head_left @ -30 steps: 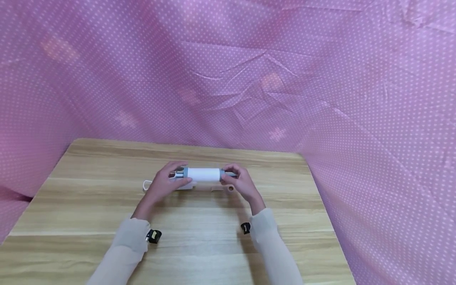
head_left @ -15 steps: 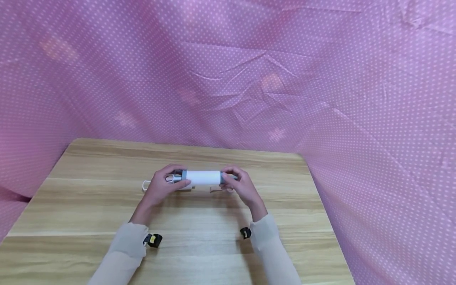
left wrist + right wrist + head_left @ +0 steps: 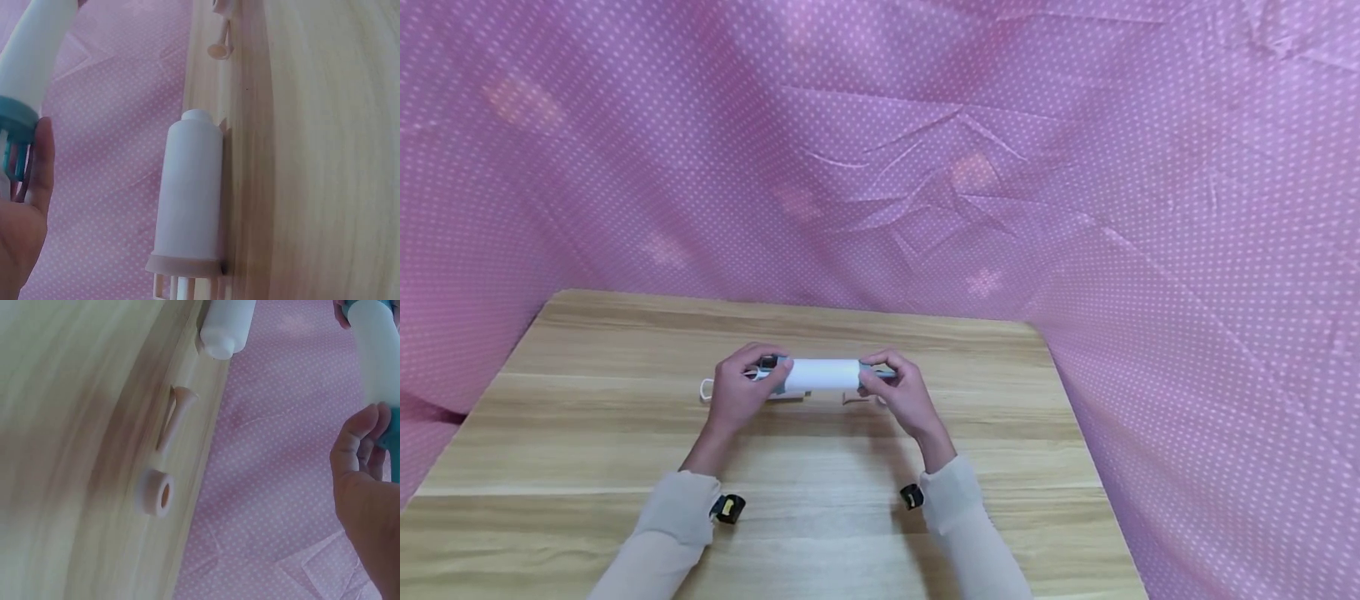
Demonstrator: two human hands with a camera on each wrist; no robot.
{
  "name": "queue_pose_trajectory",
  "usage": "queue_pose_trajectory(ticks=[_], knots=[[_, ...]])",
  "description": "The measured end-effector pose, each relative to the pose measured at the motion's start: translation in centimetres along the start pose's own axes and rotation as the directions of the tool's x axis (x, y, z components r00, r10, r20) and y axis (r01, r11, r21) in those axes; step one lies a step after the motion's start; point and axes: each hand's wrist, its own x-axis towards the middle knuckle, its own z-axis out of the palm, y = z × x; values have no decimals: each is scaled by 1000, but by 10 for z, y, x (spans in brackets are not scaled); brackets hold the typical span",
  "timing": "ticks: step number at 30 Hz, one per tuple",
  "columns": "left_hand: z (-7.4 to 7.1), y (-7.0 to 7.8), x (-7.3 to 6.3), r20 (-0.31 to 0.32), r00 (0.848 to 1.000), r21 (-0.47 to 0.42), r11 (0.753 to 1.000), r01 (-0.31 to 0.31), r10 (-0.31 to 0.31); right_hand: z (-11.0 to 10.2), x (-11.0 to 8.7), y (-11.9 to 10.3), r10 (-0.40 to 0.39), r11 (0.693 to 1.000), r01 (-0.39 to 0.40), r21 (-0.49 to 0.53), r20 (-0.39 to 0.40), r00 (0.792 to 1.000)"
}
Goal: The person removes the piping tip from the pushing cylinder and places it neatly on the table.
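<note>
A white syringe with teal ends (image 3: 823, 374) is held level above the table between both hands. My left hand (image 3: 735, 396) grips its teal collar by the finger loops and white plunger, with the thumb on the near side. At the opposite end my right hand (image 3: 912, 404) pinches the teal cap behind the narrow teal nozzle. Below lies a second white syringe with a pink collar (image 3: 190, 194). In the right wrist view, a pink nozzle (image 3: 176, 415) and a pink ring (image 3: 159, 494) lie apart from it on the table.
The wooden table (image 3: 820, 517) has its far edge just beyond the hands. Pink dotted cloth (image 3: 880, 167) hangs behind and along the sides. A small black wrist camera sits at each cuff.
Both hands have come slightly nearer with the teal-ended syringe, which has then shifted a little left. My left thumb has moved up onto the collar's edge.
</note>
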Motion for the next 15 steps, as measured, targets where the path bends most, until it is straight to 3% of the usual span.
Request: queue_pose_trajectory(ticks=[3, 8, 15], knots=[[0, 0, -1, -22, 1000, -10, 1000, -9, 8, -2, -2, -2, -22, 999, 23, -38, 27, 999], [1, -2, -1, -25, 999, -27, 999, -44, 43, -5, -4, -4, -45, 999, 46, -6, 29, 999], [7, -27, -4, -31, 999, 6, 999, -36, 36, -3, -3, -5, 11, 1000, -12, -28, -29, 1000]])
